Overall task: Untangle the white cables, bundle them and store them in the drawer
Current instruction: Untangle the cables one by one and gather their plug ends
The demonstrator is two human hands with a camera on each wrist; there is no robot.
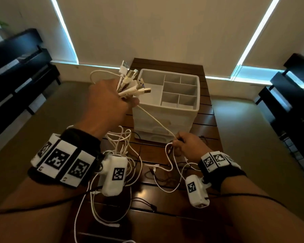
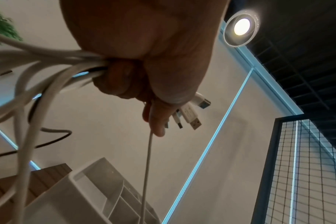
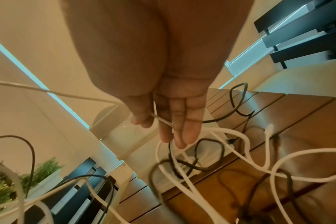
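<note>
Left grip: left hand (image 1: 106, 100) clamped round a fistful of white cables (image 1: 125, 149) just below the USB plugs (image 1: 130, 81), plugs fanned out above the fist, raised beside the organiser.
Right grip: right hand (image 1: 188, 146) pinching one white strand (image 1: 154, 120) between thumb and fingers (image 3: 175, 121), low over the worktop (image 1: 205, 123).
Strand: stretched taut from left fist down to right pinch, crossing the front of the white drawer organiser (image 1: 167, 106).
Loose ends: rest of the white cables hanging from the left fist and looping across the worktop, crossed with thin black cables (image 3: 201, 153).
Drawer: appears closed, low on the organiser front; nothing stored yet.
Step in hand: probably drawing the single strand free of the tangle.
Doing it well: slide the pinch along the strand rather than yank; keep plugs level in the fist; lift white loops off the black cables, not through them.
Risk: hard pulling likely to tighten a knot or drag the organiser.
</note>
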